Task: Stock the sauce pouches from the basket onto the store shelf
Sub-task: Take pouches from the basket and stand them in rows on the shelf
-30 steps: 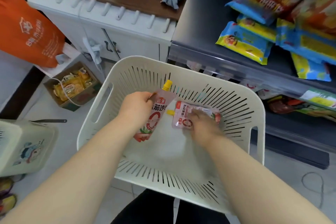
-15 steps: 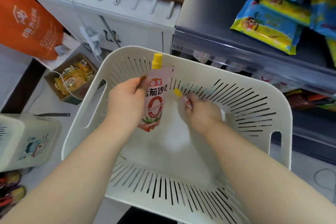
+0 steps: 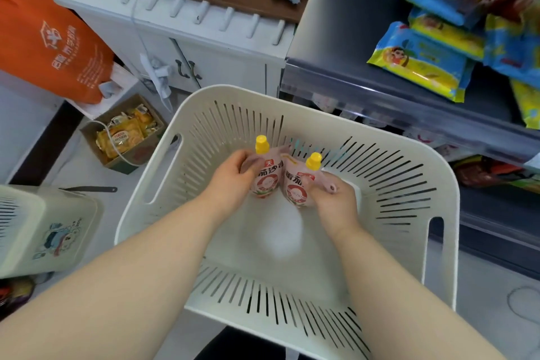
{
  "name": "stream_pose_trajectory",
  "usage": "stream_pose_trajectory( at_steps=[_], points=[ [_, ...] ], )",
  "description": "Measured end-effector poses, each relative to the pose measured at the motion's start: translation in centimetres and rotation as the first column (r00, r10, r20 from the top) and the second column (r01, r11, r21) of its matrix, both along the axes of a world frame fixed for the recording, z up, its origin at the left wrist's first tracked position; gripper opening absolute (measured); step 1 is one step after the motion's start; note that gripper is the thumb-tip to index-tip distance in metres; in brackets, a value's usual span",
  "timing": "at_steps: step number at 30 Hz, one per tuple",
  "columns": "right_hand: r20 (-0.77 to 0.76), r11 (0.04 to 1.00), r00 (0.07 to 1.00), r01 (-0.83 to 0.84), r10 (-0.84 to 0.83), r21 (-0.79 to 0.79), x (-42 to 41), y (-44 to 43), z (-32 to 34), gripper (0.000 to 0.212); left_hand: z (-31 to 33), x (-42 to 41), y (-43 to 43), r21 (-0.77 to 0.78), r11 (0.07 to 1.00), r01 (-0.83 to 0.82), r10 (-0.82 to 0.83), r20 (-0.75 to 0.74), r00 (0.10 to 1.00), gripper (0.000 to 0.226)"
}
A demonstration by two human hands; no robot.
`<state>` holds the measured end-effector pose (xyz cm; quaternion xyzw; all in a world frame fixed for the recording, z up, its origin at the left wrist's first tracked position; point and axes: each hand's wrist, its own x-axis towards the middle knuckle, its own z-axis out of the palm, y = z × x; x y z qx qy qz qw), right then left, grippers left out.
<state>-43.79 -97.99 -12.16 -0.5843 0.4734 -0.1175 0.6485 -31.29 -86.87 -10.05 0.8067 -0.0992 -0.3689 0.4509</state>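
At far left an orange bag [image 3: 49,41] and a cardboard box [image 3: 122,137] of wrapped snacks sit on the floor. Over the white slatted basket [image 3: 257,245], a person's left hand [image 3: 233,175] grips the left pouch [image 3: 267,181] by its left edge, fingers curled round it. The pouch stands upright, long axis vertical, yellow cap [image 3: 261,145] pointing up and away from the person. Touching its right side, the right pouch [image 3: 296,188] leans slightly rightward, its own yellow cap [image 3: 314,161] also uppermost, pinched along its right edge by the right hand [image 3: 333,199]. Both pouches are pale pink with red Chinese lettering and a red ring above a tomato picture. To the right, the dark shelf [image 3: 336,38] holds blue-and-yellow snack packets [image 3: 420,61].
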Motion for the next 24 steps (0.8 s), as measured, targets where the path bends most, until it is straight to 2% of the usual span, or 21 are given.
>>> stream_pose_trajectory(
  at_steps=[3,7,9,11,13,17,20,24],
  points=[
    [-0.064,0.997,0.998,0.007,-0.011,-0.071,0.4,0.6,-0.4,0.011,0.0,-0.2,-0.8,-0.032,0.999,-0.01,0.009,-0.05,0.999,0.018],
    [-0.134,0.979,0.99,0.013,-0.041,-0.204,0.7,0.8,-0.1,0.017,0.2,-0.3,-2.0,-0.068,0.989,-0.132,0.13,-0.034,0.991,0.014],
    [-0.174,0.967,0.984,-0.022,-0.023,-0.255,0.6,0.5,0.9,0.023,1.0,0.0,-2.1,-0.047,0.993,-0.112,0.113,0.016,0.993,0.008],
    [-0.172,0.966,0.985,-0.025,-0.02,-0.257,0.2,0.2,2.7,0.027,2.4,0.2,-1.8,-0.042,0.997,-0.064,0.067,0.059,0.996,0.017],
    [-0.123,0.974,0.992,-0.009,-0.019,-0.225,-0.3,-0.1,5.1,0.029,4.6,0.3,-1.6,-0.091,0.995,-0.038,0.046,0.088,0.995,0.02],
    [-0.007,0.975,1.0,-0.023,0.022,-0.223,-1.8,-0.6,10.6,0.027,9.5,-0.4,-1.3,-0.138,0.987,0.086,-0.061,0.18,0.982,0.011],
    [0.145,0.969,0.989,0.002,0.035,-0.246,-3.9,-1.0,14.7,0.02,13.1,-2.0,-1.3,-0.288,0.948,0.133,-0.077,0.198,0.977,0.015],
    [0.247,0.965,0.968,0.036,0.031,-0.26,-6.8,-2.1,20.2,0.011,18.1,-4.5,-2.2,-0.495,0.859,0.133,-0.061,0.159,0.985,0.018]
  ],
)
